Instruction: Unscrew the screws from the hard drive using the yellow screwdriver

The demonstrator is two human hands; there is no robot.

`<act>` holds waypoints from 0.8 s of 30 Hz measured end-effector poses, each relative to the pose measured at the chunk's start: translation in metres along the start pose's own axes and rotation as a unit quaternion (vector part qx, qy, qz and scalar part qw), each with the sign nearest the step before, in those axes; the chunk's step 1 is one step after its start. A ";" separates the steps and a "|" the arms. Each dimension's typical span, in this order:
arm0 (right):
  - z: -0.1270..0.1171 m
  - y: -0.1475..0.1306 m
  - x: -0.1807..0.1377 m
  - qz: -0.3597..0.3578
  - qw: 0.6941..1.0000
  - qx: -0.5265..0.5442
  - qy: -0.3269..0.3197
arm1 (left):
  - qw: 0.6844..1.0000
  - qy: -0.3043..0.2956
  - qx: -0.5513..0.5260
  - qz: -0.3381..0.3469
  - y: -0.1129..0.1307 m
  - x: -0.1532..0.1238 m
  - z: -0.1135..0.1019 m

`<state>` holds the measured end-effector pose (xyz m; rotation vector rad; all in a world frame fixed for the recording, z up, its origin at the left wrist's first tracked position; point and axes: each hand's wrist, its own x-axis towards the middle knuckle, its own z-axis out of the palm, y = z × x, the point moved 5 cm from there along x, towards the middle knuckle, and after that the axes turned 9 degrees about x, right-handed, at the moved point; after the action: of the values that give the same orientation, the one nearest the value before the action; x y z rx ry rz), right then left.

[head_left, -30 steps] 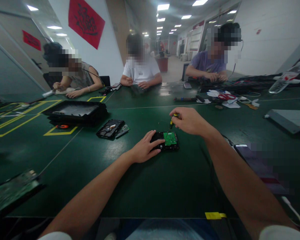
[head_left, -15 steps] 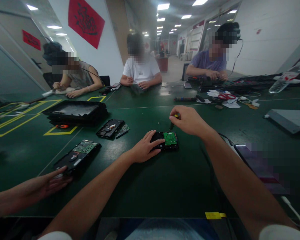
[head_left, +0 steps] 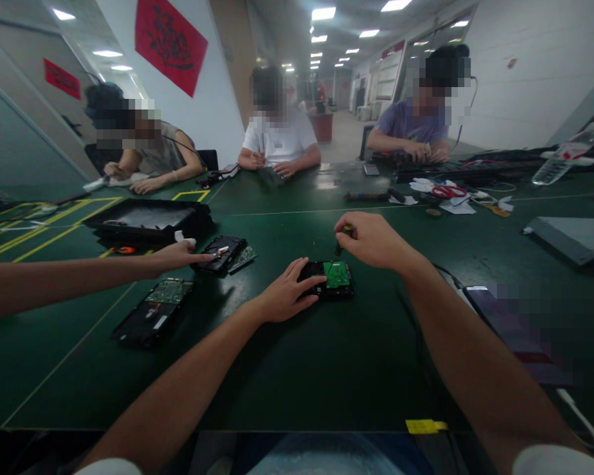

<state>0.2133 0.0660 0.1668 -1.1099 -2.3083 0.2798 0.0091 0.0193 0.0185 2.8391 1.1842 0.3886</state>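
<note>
A hard drive [head_left: 318,271] with a green circuit board [head_left: 337,274] facing up lies on the table in front of me. My left hand [head_left: 291,290] grips its left end, with the thumb along the near edge and the fingers over the top and far side. My right hand [head_left: 369,236] is closed round a screwdriver [head_left: 347,229] with a dark and yellow handle. The screwdriver stands tilted over the green board, its shaft pointing down to it. Whether the tip sits in a screw is too small to tell.
At left, a co-worker's hand [head_left: 183,256] reaches to a dark drive [head_left: 228,251] beside a loose circuit board [head_left: 243,260]. Another drive [head_left: 146,320] lies nearer. Black trays [head_left: 151,224] stand behind. A phone [head_left: 512,330] lies right of my forearm. Three people sit across the table.
The co-worker's hand has left the near-left drive, which now lies flat on the table, and reaches to the drive behind it. My own hands have barely moved.
</note>
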 end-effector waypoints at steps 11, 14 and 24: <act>-0.001 0.001 -0.001 -0.005 1.000 -0.003 -0.003 | 1.000 -0.009 0.001 -0.001 0.000 0.000 -0.002; -0.001 0.001 -0.001 0.001 1.000 -0.002 -0.002 | 1.000 -0.009 0.000 0.001 0.001 0.000 -0.002; 0.002 0.001 0.001 0.003 1.000 -0.014 0.010 | 1.000 -0.008 0.000 -0.002 0.001 0.000 -0.001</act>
<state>0.2123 0.0673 0.1650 -1.1290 -2.2978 0.2391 0.0097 0.0188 0.0199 2.8341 1.1855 0.3644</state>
